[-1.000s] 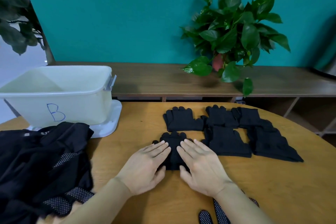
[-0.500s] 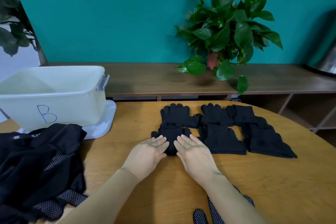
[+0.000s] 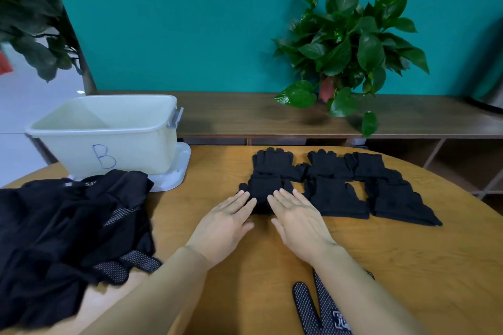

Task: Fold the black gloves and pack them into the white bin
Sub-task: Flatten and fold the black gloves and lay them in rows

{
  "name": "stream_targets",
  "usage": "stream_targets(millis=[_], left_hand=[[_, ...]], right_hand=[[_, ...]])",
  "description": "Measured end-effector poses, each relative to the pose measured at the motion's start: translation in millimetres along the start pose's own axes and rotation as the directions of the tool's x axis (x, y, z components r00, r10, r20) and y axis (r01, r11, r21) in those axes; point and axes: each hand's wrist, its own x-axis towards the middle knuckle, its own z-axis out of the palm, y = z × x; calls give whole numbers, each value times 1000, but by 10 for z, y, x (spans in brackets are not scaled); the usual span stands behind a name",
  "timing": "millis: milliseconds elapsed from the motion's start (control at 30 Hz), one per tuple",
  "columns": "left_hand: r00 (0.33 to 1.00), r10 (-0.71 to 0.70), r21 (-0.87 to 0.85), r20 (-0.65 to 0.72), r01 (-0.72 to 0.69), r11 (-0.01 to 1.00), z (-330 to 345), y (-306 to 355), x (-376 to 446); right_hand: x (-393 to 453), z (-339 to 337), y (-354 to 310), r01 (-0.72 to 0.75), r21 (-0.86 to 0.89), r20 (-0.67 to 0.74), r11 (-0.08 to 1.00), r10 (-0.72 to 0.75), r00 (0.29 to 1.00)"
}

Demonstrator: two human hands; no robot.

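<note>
I am seeing the left hand and right hand lying flat with straight fingers, pressing the near edge of a folded black glove on the table. More folded gloves are lying just right; the white bin is standing far left.

Both hands lie flat, fingers straight: left hand and right hand press the near edge of a folded black glove on the wooden table, beside other folded gloves; the white bin stands far left.
</note>
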Motion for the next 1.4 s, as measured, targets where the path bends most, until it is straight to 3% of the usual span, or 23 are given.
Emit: stream_targets(millis=[167,333,433,600,767,900,1100,1233,1400], left_hand=[[999,20,25,-32,-20,1000,-366,156,-379],[998,-63,14,2,63,998,-744,173,-795],[999,-47,39,-21,48,998,-940,82,-1080],[976,-218,9,-5,218,976,-1268,-11,-1566],[954,-300,104,17,297,949,-1344,-327,-2028],[929,-369,127,-33,370,920,-1397,-576,-2201],[926,-338,115,-166,359,926,-1528,-912,-1877],[881,-438,83,-179,457,886,-1528,-1174,-1620],[771,-625,-6,-122,629,777,-1398,-1353,-1535]], right_hand=[[-138,-313,-296,25,20,-12,999,-25,1000],[-222,-507,-700,82,45,-1,996,-82,997],[-211,-595,-986,91,65,66,994,-95,993],[-141,-628,-1414,165,98,90,981,-174,981],[-33,-533,-1771,238,131,31,962,-244,969],[107,-402,-1985,271,140,49,952,-280,959],[617,-275,-2214,255,214,79,943,-277,958],[1088,-283,-2443,280,215,147,936,-314,938],[1416,-32,-2669,265,275,181,924,-320,930]])
